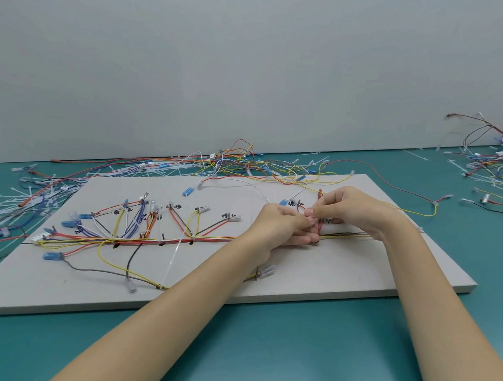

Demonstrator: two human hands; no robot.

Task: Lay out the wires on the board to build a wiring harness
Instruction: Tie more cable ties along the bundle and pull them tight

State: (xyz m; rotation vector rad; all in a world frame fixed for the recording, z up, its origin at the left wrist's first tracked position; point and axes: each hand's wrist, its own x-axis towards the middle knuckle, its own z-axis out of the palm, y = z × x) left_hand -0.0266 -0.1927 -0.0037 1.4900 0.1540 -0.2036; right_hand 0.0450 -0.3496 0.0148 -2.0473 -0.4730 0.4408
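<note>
Head view, looking down over a grey board (307,283) lying flat on a teal surface (253,350), its near edge parallel to the surface's front and its right corner close to open teal. Both hands together right of the board's middle: left hand (281,226) and right hand (353,211) meeting fingertip to fingertip, each pinching a small cluster of red wires (319,224) standing up from the main trunk. Wire harness (136,240) already laid along the board's length, a bundle of red, yellow and orange strands with branches fanning up toward handwritten labels and blue or clear terminals. White cable tie (175,260) slanting down across the trunk toward the near edge; yellow and brown leads looping over the bare near strip of board. Loose wires and ties (144,166) heaped beyond the far edge, spilling onto the far left corner. Second tangle of wires (493,160) well apart at far right. Broad bare teal in front of the board, crossed only by both forearms.
</note>
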